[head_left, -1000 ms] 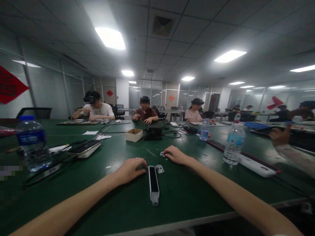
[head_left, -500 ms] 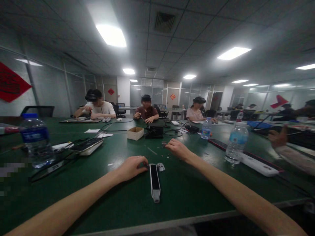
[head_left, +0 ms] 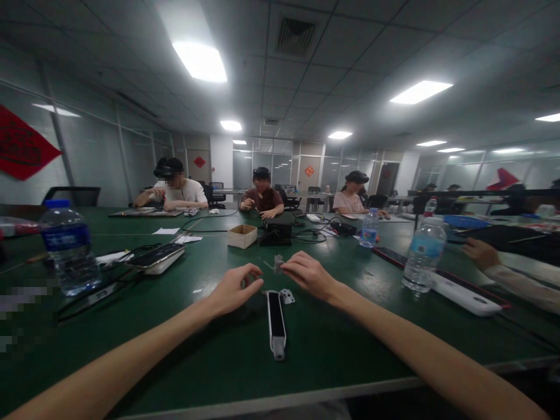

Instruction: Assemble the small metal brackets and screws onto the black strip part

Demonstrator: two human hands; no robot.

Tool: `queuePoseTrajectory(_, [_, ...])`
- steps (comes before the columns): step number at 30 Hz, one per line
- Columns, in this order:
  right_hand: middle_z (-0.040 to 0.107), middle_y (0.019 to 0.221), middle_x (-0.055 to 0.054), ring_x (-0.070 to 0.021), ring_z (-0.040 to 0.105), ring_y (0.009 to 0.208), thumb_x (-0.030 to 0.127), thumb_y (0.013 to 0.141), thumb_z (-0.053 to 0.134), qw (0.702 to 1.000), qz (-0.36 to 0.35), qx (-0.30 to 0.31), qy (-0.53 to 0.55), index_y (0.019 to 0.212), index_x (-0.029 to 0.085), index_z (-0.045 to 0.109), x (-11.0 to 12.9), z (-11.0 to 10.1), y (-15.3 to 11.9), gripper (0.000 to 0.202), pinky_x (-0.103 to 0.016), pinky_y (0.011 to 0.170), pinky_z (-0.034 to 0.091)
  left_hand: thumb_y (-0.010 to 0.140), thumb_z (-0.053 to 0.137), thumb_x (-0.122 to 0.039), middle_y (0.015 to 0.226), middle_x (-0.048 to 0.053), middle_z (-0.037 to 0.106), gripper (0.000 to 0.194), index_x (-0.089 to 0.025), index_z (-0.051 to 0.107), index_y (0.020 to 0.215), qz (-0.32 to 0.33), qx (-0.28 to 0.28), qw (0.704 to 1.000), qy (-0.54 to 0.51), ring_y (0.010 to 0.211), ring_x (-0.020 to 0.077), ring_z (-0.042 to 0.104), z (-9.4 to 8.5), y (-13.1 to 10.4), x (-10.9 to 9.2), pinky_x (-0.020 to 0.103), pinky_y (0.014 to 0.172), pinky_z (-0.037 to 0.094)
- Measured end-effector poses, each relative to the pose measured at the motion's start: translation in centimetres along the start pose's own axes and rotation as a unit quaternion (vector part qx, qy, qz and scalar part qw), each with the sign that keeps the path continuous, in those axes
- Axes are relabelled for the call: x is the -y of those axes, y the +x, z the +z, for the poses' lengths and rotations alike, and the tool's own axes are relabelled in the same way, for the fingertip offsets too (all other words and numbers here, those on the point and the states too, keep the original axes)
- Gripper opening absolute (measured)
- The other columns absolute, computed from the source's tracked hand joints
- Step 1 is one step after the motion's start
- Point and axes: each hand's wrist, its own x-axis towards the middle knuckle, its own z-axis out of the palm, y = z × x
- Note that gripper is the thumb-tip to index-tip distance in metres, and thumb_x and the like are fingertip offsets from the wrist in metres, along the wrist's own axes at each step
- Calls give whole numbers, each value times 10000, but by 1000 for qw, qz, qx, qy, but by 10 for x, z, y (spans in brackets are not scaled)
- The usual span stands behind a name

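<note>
Works at a green table (head_left: 341,361), facing three people (head_left: 262,198) on the far side. Has a blue-capped bottle (head_left: 69,248) standing at the left. Holds the left hand (head_left: 235,288) low, with thumb and forefinger spread apart in the grip. Holds the right hand (head_left: 309,274) a little farther forward, with fingertips pressed together. Has a black-and-white device (head_left: 276,324) lying lengthwise on the table, just right of the left hand. Has a holed plate (head_left: 287,296) just beside its far right end. Pinches in the right grip a small piece (head_left: 277,263), beyond the device; too blurred to tell its shape.
</note>
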Motion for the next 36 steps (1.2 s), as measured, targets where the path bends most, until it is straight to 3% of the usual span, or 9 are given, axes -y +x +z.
queuePoseTrajectory(6, [639, 941, -93, -195, 535, 884, 241, 982, 406, 998, -53, 1, 28, 1087, 167, 623, 38, -1, 10, 251, -334, 795, 501, 899, 458, -442, 844, 17, 660, 315, -162, 602, 909, -13, 3, 992, -124, 733, 168, 602, 3, -2, -16, 256, 639, 469])
queuePoseTrajectory(10, [645, 960, -110, -206, 551, 899, 265, 970, 426, 998, -49, 30, 0, 1132, 143, 593, 33, -5, 11, 262, -349, 814, 477, 865, 481, -451, 819, 28, 680, 329, -154, 622, 864, -70, 2, 991, -116, 734, 180, 611, 1, 3, -9, 253, 623, 465])
queuePoseTrajectory(13, [653, 872, -97, -198, 561, 828, 250, 940, 461, 997, -36, 64, -28, 995, 141, 632, 24, -10, 9, 210, -333, 770, 452, 802, 543, -454, 733, 21, 685, 317, -155, 641, 773, -122, 22, 988, -89, 642, 171, 595, -6, 8, 3, 232, 532, 427])
queuePoseTrajectory(18, [615, 686, -38, -149, 535, 661, 194, 862, 524, 984, -21, 175, -20, 743, 146, 625, 13, -17, 7, 162, -277, 695, 409, 718, 625, -454, 672, 29, 697, 316, -142, 665, 684, -195, 105, 972, -84, 470, 120, 526, -14, 9, 13, 205, 413, 372])
queuePoseTrajectory(21, [599, 677, -23, -130, 524, 643, 204, 855, 536, 965, 8, 262, -6, 704, 147, 607, 13, -18, 7, 177, -254, 675, 391, 712, 638, -443, 688, 41, 705, 314, -132, 677, 695, -214, 131, 963, -93, 472, 112, 522, -13, 7, 11, 197, 409, 370])
queuePoseTrajectory(24, [593, 705, -21, -127, 522, 656, 238, 861, 538, 950, 39, 308, 14, 733, 148, 599, 13, -17, 6, 168, -242, 651, 376, 699, 649, -469, 689, 43, 700, 340, -130, 680, 699, -224, 142, 959, -101, 478, 110, 514, -10, 6, 9, 192, 393, 347])
queuePoseTrajectory(31, [576, 770, -24, -131, 514, 702, 243, 861, 544, 943, 78, 321, 46, 785, 148, 575, 13, -12, 3, 126, -234, 643, 363, 659, 623, -602, 708, 50, 684, 485, -122, 663, 716, -227, 144, 954, -133, 461, 88, 456, -5, 6, 8, 186, 376, 319])
queuePoseTrajectory(36, [572, 795, -24, -131, 509, 698, 259, 882, 535, 941, 90, 321, 56, 816, 153, 568, 13, -10, 2, 129, -235, 640, 366, 666, 597, -607, 686, 54, 674, 502, -113, 668, 716, -219, 156, 955, -126, 460, 90, 444, -5, 5, 8, 191, 381, 308])
